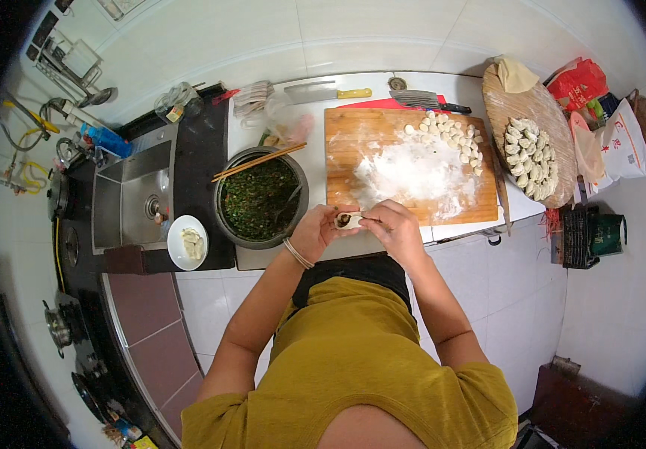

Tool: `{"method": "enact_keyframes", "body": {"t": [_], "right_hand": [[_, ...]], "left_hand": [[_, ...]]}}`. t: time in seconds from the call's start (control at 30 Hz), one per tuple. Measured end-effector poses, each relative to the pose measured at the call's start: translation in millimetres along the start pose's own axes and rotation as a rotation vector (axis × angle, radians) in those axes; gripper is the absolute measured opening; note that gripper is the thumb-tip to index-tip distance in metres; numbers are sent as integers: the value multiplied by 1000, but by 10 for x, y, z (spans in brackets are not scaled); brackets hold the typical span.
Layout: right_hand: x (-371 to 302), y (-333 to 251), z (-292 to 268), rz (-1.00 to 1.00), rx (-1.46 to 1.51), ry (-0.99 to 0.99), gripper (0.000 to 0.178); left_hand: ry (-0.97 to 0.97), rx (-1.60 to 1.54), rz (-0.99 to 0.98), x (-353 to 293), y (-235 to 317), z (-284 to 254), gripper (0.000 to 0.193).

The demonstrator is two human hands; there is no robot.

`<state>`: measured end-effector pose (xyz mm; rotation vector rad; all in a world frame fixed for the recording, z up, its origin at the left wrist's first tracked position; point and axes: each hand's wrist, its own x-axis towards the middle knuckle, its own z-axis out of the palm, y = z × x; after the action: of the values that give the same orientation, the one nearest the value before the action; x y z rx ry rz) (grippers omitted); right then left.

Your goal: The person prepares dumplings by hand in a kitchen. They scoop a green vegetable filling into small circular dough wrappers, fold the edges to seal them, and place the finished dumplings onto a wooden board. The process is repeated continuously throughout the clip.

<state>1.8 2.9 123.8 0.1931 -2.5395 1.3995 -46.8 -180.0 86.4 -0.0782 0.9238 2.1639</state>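
Observation:
Over the counter's front edge, my left hand cradles a dumpling wrapper with a dab of dark filling on it. My right hand is closed at the wrapper's right side; a thin dark line shows at its fingers, too small to name. Left of the hands stands a large grey bowl of chopped green filling, with chopsticks lying across its rim. Behind them is a floury wooden board, where small dough pieces cluster at the back right.
Far right, a round wooden board bears many shaped dumplings. A rolling pin lies at the cutting board's right edge. Behind are a knife and a cleaver. A white bowl stands by the sink.

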Motion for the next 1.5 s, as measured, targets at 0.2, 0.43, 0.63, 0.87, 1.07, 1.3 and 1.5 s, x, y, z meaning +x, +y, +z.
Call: {"method": "enact_keyframes", "body": {"t": [0.2,0.43,0.63,0.87,1.07,1.3,1.5], "right_hand": [[-9,96,-74,-130,-87,29,9],[-26,171,-165,-78,-28,-14,10],[8,169,-295,29,48,-117,10],[-102,313,-299,243,460,43,3],[-78,363,-296,280,425,92,6],[4,8,-499,110,81,102,13],[92,159,-462,44,39,-2,13]], "left_hand": [[46,-2,-25,51,-76,55,40],[43,64,-22,88,-77,168,40],[52,191,-66,150,-64,242,38],[-4,182,-69,162,-14,383,46],[-304,-441,10,416,-371,370,59],[-178,-410,15,472,-431,408,60],[-91,-284,-10,430,-386,544,54]]}}
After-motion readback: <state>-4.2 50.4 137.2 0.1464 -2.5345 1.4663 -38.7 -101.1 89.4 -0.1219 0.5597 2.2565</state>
